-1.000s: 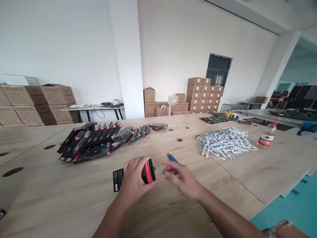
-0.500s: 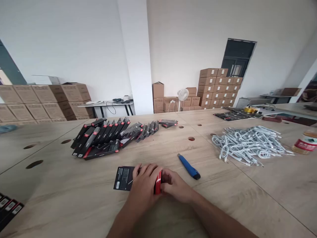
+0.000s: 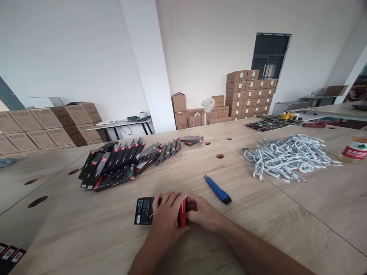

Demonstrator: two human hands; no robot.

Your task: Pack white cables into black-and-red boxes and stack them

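A small black box with a red end (image 3: 182,213) lies on its side at the near middle of the table, its printed back panel to the left. My left hand (image 3: 168,214) is wrapped over the box from above and grips it. At the red end, my right hand (image 3: 202,213) has curled fingers and a thumb pressed against the box. What sits inside those right fingers is hidden. A blue utility knife (image 3: 217,190) lies on the table just beyond my right hand, touched by neither hand.
Several black boxes (image 3: 120,156) stand and lean in a row at the left back. A pile of white cables (image 3: 286,158) lies to the right, near a jar with a red label (image 3: 354,150). More black boxes (image 3: 10,256) sit at the lower left corner. Round holes (image 3: 220,156) pierce the tabletop.
The camera view has tilted and shifted slightly. Both hands keep their grip on the box, which has turned very little.
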